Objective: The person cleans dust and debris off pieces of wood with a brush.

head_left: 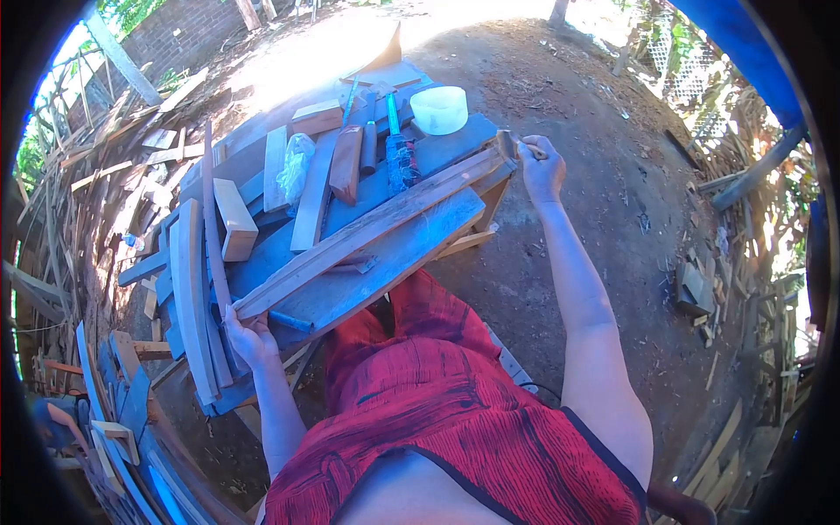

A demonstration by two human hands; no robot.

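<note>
A long wooden piece [376, 227] lies diagonally along the near side of the blue workbench [350, 302]. At its near left end my left hand [254, 337] grips it, fingers curled around the end. My right hand [542, 166] is beyond the piece's far right end, closed on a small brush-like tool with a light handle [530, 150], whose dark head touches that end. A flat board [455, 219] lies beside the long piece, nearer my body. A blue tube-like object [290, 321] shows partly beneath the long piece.
Wooden blocks [234, 219], a plastic bag [296, 168], a dark red-and-blue wrapped tool [402, 162] and a white bowl [439, 109] stand on the bench. Curved boards [192, 297] lie at left. Scrap wood [696, 284] is on the ground at right.
</note>
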